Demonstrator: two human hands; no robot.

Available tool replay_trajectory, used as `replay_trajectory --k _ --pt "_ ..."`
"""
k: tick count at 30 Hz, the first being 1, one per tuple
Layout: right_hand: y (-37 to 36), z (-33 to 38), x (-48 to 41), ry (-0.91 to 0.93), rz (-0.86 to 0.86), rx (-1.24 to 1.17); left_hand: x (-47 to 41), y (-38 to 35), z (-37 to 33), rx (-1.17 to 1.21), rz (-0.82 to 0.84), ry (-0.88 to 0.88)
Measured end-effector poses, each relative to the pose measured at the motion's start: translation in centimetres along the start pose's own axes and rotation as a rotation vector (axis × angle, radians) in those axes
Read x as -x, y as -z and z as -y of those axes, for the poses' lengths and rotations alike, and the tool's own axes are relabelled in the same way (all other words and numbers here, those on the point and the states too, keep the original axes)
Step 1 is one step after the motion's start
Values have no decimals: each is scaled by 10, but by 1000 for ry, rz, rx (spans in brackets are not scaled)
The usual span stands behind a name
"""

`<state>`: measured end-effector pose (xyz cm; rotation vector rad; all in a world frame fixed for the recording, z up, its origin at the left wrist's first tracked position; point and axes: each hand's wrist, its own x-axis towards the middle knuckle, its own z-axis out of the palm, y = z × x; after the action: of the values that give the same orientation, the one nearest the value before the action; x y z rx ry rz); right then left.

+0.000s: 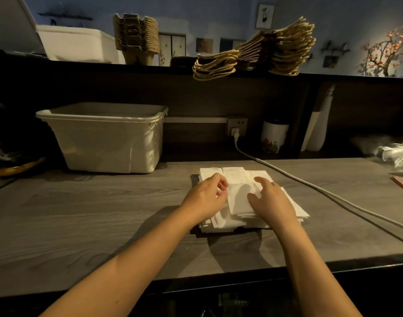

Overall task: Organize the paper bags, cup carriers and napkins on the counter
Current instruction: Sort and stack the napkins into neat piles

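Note:
A loose pile of white napkins (238, 197) lies on the grey wooden counter (92, 207), over a dark base. My left hand (206, 197) rests on the pile's left side with fingers curled, pinching a napkin edge. My right hand (271, 200) lies on the right side of the pile, fingers spread and pressing down. On the upper shelf stand a stack of brown cup carriers (136, 38) and a leaning stack of paper bags (264, 50) with rope handles.
A beige plastic bin (104, 138) stands at the back left. A white cable (310, 186) runs from a wall socket across the counter to the right. A white jar (273, 136) and clear plastic wrap (399, 154) sit at the right.

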<state>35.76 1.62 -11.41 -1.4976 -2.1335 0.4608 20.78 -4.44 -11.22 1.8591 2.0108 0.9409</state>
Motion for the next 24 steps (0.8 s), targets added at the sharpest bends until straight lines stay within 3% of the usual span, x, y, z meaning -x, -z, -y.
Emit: replay_trajectory --k 3,9,20,24 --pt "-4 -1 0 33 -45 -83 -3 -10 -7 -18 -1 18" --pt "-9 -2 -1 8 64 -242 -7 -24 -15 15 65 -18" --pt "-14 -6 1 68 115 -51 -5 -26 -14 -104 42 -16" --pt "-8 -2 5 119 -7 -72 -7 -25 -12 -128 67 -23"
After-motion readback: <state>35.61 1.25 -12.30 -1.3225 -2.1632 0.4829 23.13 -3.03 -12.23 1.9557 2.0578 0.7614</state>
